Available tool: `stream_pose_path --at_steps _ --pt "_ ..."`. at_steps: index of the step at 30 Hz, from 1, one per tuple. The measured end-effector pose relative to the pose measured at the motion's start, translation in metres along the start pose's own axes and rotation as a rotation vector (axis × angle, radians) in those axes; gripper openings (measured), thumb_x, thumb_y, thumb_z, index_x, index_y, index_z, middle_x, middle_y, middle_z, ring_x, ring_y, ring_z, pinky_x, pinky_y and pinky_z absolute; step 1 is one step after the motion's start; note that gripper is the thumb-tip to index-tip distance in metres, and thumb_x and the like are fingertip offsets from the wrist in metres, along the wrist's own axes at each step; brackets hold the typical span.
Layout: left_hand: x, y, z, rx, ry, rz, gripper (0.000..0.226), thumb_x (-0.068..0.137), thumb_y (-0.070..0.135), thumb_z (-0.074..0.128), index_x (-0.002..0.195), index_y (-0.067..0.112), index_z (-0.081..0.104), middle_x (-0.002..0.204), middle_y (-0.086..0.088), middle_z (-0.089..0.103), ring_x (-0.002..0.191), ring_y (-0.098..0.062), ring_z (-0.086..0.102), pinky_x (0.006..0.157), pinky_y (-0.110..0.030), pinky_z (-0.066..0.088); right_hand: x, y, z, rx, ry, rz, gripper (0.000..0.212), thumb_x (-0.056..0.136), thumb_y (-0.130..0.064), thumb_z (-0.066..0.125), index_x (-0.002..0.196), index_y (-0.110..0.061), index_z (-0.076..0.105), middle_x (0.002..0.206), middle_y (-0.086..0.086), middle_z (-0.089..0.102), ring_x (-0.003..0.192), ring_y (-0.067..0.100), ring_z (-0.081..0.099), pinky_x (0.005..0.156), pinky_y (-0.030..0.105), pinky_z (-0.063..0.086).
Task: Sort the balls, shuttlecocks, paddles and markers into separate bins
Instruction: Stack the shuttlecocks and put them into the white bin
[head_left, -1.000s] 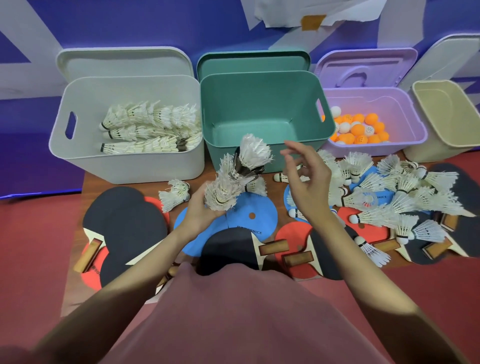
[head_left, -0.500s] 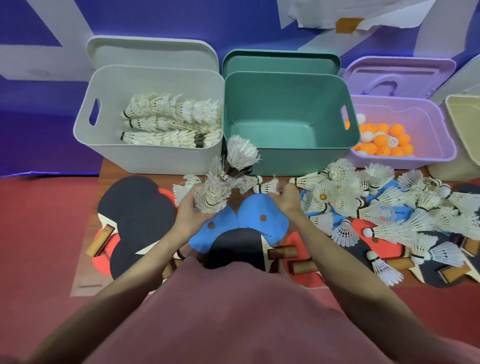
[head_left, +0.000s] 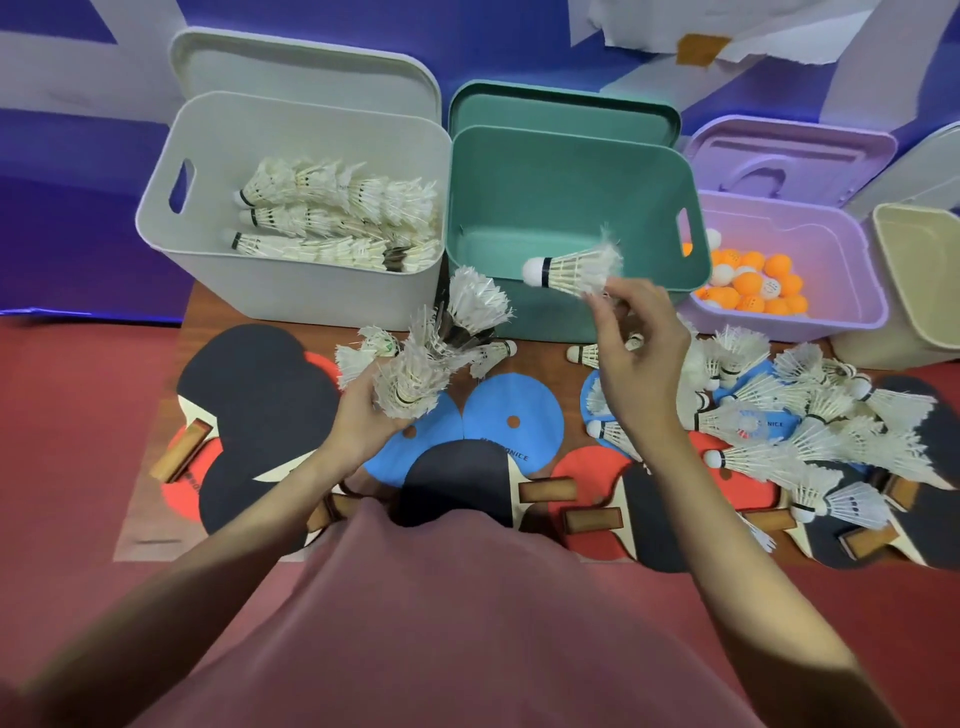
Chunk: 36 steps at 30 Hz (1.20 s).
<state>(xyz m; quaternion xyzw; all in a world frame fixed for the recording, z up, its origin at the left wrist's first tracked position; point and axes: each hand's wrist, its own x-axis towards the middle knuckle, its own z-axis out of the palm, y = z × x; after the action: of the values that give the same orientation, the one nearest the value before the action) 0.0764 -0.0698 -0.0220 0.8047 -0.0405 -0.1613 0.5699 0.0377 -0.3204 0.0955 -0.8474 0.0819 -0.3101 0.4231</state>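
Right hand (head_left: 631, 358) pinches one shuttlecock (head_left: 574, 270) by its feathers, over the green bin's (head_left: 571, 171) front wall. Left hand (head_left: 363, 415) grips a nested stack (head_left: 415, 374) near the tabletop's centre. Risk: the pinch slipping drops the shuttlecock into the wrong bin, not the white bin (head_left: 291, 291).

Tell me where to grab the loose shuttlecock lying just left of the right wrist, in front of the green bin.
Pinch the shuttlecock at its white cork, probably from above and the left. It lies on its side on the table, cork pointing left and exposed, while its feather skirt runs right, behind the right hand. The rounded cork is firm; the feathers would likely crush or slip.
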Motion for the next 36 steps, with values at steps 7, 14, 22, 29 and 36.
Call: stream_pose_path --at_steps 7,14,22,29,36 --pt "-0.011 -0.003 -0.005 -0.013 -0.031 -0.019 0.05 0.062 0.01 0.08 0.106 0.019 0.06 0.1 -0.001 0.066 0.085 -0.016 0.066 0.069 -0.037 0.059 0.001 -0.015 0.025 -0.191 -0.363 -0.256 0.012 0.091 -0.01 0.058 0.093 -0.007 0.07 0.085 0.001 0.063 0.08 0.021 0.047 0.072 0.024 0.037" --pt "-0.02 -0.004 -0.028 -0.094 -0.032 -0.043 0.064 0.054 0.018 0.083 0.112 0.03 0.059 0.107 0.007 0.068 0.102 -0.011 0.064 0.087 -0.031 0.052 0.0 -0.035 0.052 -0.104 -0.495 -0.244 0.017 0.092 -0.009 0.056 0.102 -0.007 0.069 0.091 -0.002 0.062 0.083 0.016 0.044 0.078 0.012 0.033" --pt "-0.014 -0.007 -0.064 -0.162 -0.031 0.019 0.058 0.067 -0.004 0.082 0.118 0.011 0.059 0.111 -0.004 0.068 0.102 -0.01 0.064 0.086 -0.023 0.05 0.001 -0.061 0.077 0.072 -0.257 -0.12 0.024 0.091 -0.005 0.055 0.114 -0.006 0.064 0.103 0.006 0.059 0.075 0.014 0.053 0.065 0.019 0.042" --pt "-0.014 -0.016 -0.095 -0.144 -0.013 0.059 0.056 0.067 -0.007 0.08 0.116 0.007 0.057 0.106 0.004 0.066 0.094 0.003 0.063 0.079 -0.012 0.047 -0.024 0.003 0.119 -0.376 -0.231 0.434 0.018 0.086 -0.014 0.05 0.097 -0.009 0.063 0.096 0.009 0.066 0.086 0.024 0.062 0.073 0.034 0.047" --pt "-0.014 -0.037 -0.121 -0.129 -0.018 0.053 0.058 0.066 -0.006 0.081 0.108 0.026 0.058 0.101 0.006 0.068 0.093 -0.001 0.063 0.08 -0.017 0.049 -0.043 0.047 0.165 -0.793 -0.592 0.688 0.045 0.092 -0.03 0.057 0.121 0.001 0.042 0.122 0.02 0.055 0.112 0.038 0.056 0.084 0.039 0.046"
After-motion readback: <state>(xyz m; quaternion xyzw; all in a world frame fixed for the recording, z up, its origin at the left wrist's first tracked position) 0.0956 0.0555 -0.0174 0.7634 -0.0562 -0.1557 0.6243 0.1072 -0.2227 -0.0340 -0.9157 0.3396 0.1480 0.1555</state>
